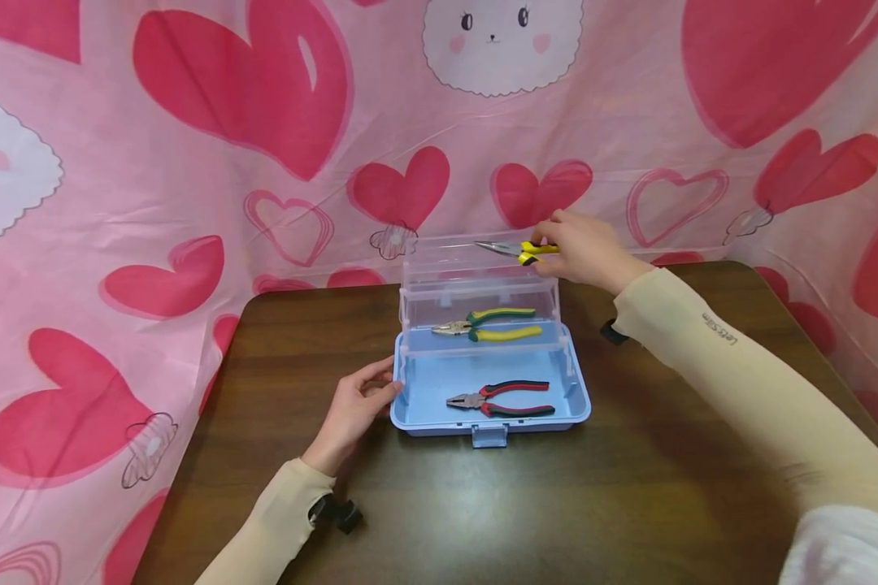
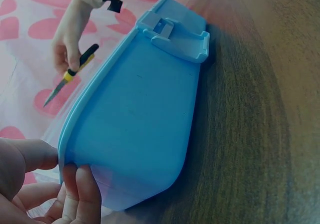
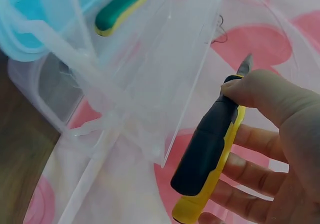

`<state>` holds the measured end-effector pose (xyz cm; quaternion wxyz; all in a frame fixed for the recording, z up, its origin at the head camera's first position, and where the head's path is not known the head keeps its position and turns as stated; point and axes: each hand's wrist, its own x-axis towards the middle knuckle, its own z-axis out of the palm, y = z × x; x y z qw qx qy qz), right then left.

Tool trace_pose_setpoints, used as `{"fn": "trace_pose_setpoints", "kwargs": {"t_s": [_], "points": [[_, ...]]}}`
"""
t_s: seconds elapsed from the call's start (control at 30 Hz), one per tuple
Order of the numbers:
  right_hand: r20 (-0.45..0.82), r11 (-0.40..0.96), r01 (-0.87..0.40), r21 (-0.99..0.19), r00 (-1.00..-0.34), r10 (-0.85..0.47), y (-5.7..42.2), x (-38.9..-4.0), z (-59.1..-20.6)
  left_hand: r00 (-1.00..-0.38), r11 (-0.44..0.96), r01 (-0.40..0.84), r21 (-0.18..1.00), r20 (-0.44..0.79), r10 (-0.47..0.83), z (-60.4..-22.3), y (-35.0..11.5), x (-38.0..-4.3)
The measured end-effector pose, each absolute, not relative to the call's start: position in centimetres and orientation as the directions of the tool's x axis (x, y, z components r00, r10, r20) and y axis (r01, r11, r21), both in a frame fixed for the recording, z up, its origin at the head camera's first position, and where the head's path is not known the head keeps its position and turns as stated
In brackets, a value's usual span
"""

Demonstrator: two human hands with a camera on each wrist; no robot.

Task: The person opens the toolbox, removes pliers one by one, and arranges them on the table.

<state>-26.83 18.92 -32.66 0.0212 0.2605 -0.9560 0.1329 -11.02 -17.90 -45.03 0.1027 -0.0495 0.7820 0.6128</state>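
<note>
Yellow-and-black needle-nose pliers are pinched by the handles in my right hand, above the back of the toolbox, jaws pointing left. The blue toolbox stands with its clear lid and inner tray raised. My left hand grips its left rim, thumb on the edge and fingers against the outer wall in the left wrist view. Red-and-black combination pliers lie on the box floor. Green-and-yellow combination pliers sit farther back, at the clear tray; the right wrist view shows a green handle.
A dark wooden table carries the box. Pink cloth with hearts hangs close behind the table and along its sides. The box's front latch hangs down, unfastened. The translucent lid is near the right hand.
</note>
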Motion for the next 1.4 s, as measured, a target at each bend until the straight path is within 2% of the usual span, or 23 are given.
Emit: {"fn": "trace_pose_setpoints", "kwargs": {"t_s": [0.33,0.67,1.4], "points": [[0.132,0.831,-0.507,-0.23,-0.862,-0.49,21.7,-24.2,-33.6,-0.974,0.253,-0.2,0.947,-0.219,0.051,-45.2,-18.0,-11.1],[0.079,0.876,-0.319,-0.361,-0.947,-0.312,24.2,-20.2,-35.7,-0.972,0.244,-0.21,0.947,-0.229,0.049,-45.5,-18.1,-11.3],[0.043,0.916,-0.137,-0.376,-0.991,-0.13,33.2,-15.7,-40.6,-0.972,0.226,-0.215,0.95,-0.232,0.049,-45.3,-18.1,-11.0]]}}
